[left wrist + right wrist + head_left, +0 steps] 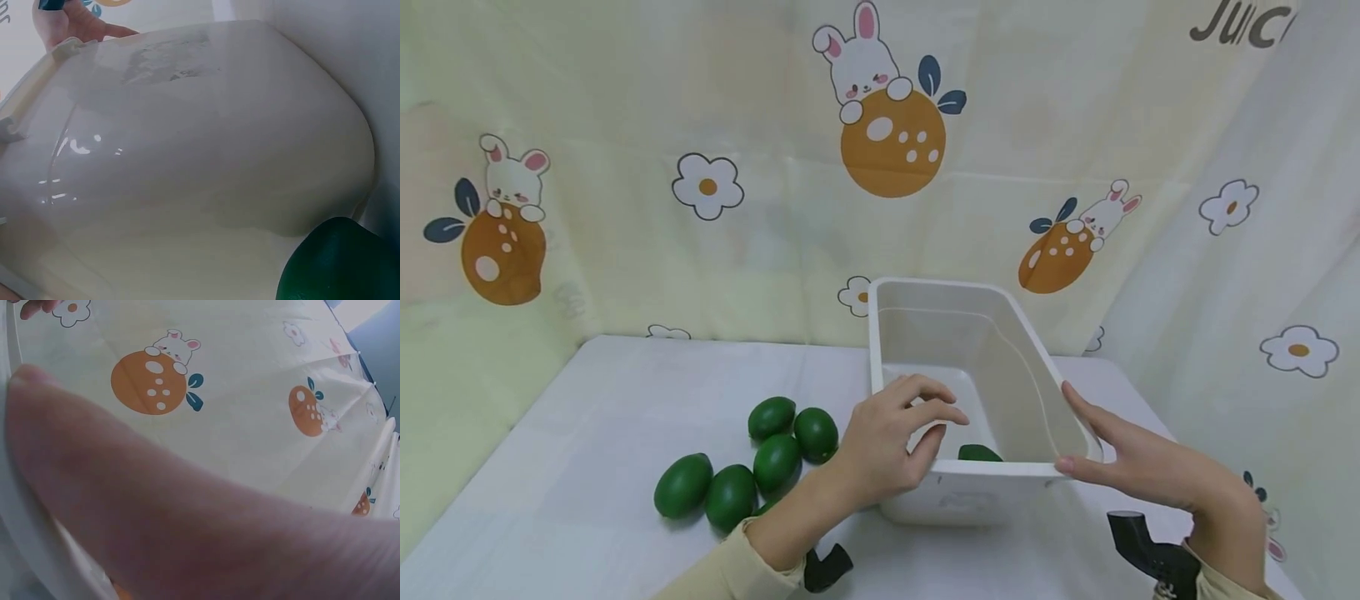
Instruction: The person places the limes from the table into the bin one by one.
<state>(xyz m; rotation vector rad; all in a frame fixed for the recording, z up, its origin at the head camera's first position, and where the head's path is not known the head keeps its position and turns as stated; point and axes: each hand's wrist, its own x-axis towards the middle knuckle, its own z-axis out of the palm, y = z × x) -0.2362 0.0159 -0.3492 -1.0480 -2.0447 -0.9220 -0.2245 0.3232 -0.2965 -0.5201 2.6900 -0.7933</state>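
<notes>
A white plastic bin (958,492) stands on the table, and one green fruit (979,452) shows inside it behind the near wall. Above the bin's near left part is my left hand (895,437), fingers loosely bent, with nothing between them. My right hand (1138,454) holds the bin's near right corner, its thumb on the front rim and a finger along the right rim; the other fingers are hidden. Left of the bin lie several glossy dark green, oval fruits (777,463), one partly behind my left forearm. One green fruit (340,265) appears beside the bin in the left wrist view.
A white cloth covers the table (602,400). Behind it hangs a cream curtain (760,267) printed with rabbits, oranges and flowers. Black wrist mounts (829,569) show near both sleeves.
</notes>
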